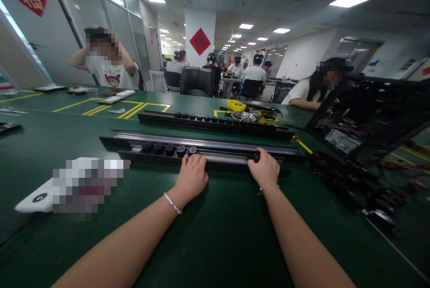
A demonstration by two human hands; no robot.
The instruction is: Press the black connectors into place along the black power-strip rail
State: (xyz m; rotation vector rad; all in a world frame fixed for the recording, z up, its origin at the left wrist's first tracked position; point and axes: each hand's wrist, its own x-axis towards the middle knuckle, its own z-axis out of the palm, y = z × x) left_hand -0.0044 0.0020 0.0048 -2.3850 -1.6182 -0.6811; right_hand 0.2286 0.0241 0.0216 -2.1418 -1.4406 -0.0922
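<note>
Your left hand (193, 175) touches the rail (226, 158) by the wheels (169, 149), but I can't tell its grip. Your right hand (266, 168) pinches a black part (257, 157).

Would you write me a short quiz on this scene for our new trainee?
1. True or false: only one of the two bare forearms wears a bracelet.
2. Which is nearer the row of round parts on the near rails? A) the left hand; B) the right hand; C) neither, they are equally near.
3. Fill in the colour: the small baskets beyond the rails are ____.
Key: 1 false; 2 A; 3 yellow.
</note>
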